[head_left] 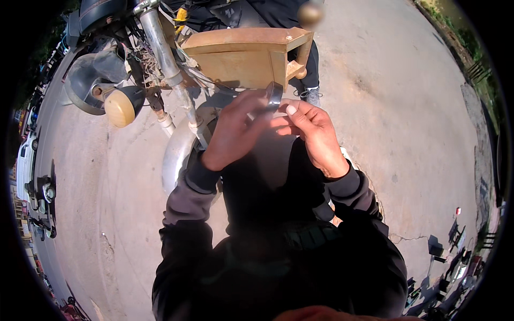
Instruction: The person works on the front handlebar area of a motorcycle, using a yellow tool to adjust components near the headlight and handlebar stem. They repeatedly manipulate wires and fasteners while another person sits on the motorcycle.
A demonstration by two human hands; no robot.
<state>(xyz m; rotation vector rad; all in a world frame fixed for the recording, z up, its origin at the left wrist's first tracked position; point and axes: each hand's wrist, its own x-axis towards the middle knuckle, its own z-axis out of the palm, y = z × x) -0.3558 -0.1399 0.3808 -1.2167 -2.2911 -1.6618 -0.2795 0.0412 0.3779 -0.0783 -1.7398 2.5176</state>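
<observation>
In front of my chest my left hand [234, 130] is closed around a roll of black tape [275, 95], whose glossy ring stands up past the fingers. Close beside it, my right hand [320, 135] has its thumb pressed against its fingers near the roll. Whatever lies in that pinch is too small to make out. Just beyond my hands is a motorcycle front end, with a silver fork tube [163, 51] and a bundle of loose wires [199, 74]. A tan wooden piece of furniture [235, 45] stands behind the wires.
A round lamp with a cream lens [120, 108] sticks out at the left of the motorcycle, above its silver mudguard [175, 155]. Past the furniture a person's dark trousers and grey shoe [311, 96] show. Scattered dark items [444, 257] lie on the pavement at the lower right.
</observation>
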